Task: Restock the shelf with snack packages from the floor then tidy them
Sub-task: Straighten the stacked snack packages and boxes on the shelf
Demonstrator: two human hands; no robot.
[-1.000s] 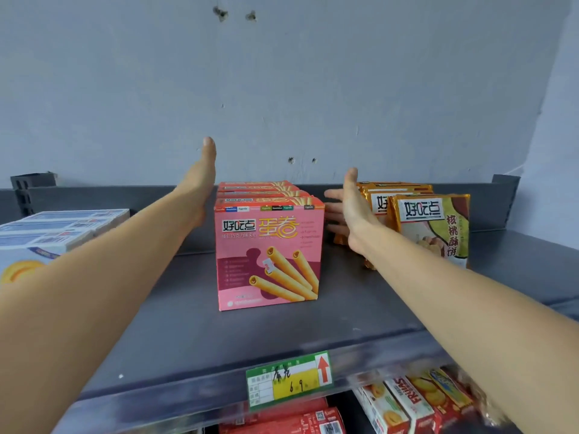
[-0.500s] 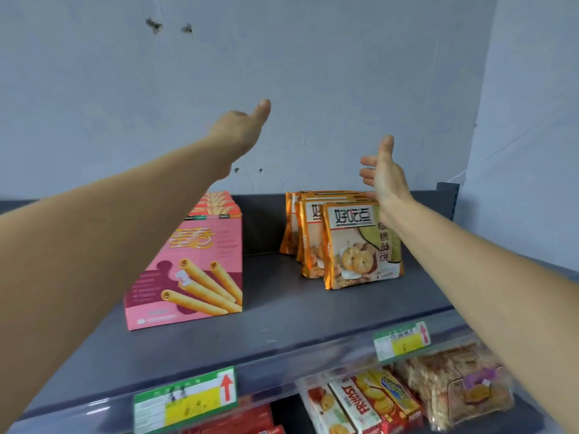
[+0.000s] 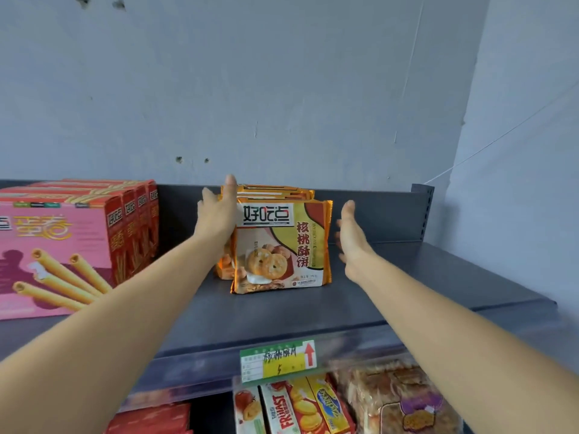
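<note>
- While both hands reach toward the row of biscuit packets (image 3: 282,245), the step in hand looks like tidying rather than loading, since neither hand carries anything.
- The left hand (image 3: 216,214) lies flat against the left side of the row, fingers straight. It touches the packets and grips nothing.
- The right hand (image 3: 351,233) stands edge-on just beside the right side of the front packet, fingers straight. A narrow gap shows between palm and wrapper, and the hand holds nothing.
- The packets stand upright, one behind another, on the shelf (image 3: 313,317). The front one sits a little to the right of those behind, so the row is not square.
- The next move, as I judge it, calls for the right palm to close that gap and press inward against the left. It should press gently, as soft wrappers crumple and thin packets tip.
- Pink boxes (image 3: 62,245) of rolled wafers stand front to back on the same shelf, apart from the packets on their left.
- A price label (image 3: 279,360) with a red arrow sits on the front rail below the packets.
- Under the shelf, boxed sandwich biscuits (image 3: 297,405) and bagged cakes (image 3: 398,402) show, though I cannot tell how many.
</note>
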